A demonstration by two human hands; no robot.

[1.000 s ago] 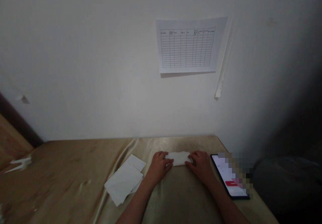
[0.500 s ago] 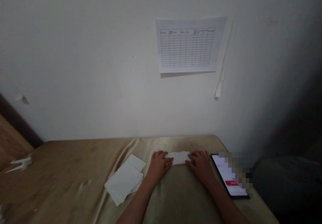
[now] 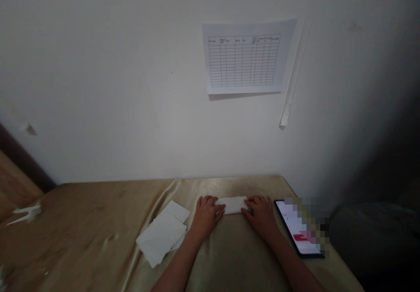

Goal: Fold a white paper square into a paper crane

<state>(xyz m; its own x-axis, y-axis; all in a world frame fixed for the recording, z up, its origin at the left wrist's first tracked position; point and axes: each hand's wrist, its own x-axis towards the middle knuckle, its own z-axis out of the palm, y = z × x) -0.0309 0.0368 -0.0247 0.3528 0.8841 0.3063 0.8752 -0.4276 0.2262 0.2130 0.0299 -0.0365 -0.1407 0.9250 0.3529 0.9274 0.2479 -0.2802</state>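
Note:
A strip of folded white tissue (image 3: 233,205) lies crosswise on the cloth-covered table. At its left end, my left hand (image 3: 207,215) holds it down with bent fingers, thumb near the lower edge. My right hand (image 3: 260,213) does the same at the right end, its index finger and thumb on the tissue and its other fingers bent beside it. The fingers cover both ends of the strip. Left of my left forearm lies a small loose stack of flat white tissues (image 3: 162,235), overlapping at angles.
A phone (image 3: 306,239) with a lit screen, partly pixelated, lies right of my right hand near the table's edge. The tan satin cloth (image 3: 88,226) has a long crease. White scraps (image 3: 28,213) lie far left. A printed table sheet (image 3: 244,60) hangs on the wall behind.
Almost nothing differs. Both hands stay at the ends of the folded tissue, and the view has shifted very slightly.

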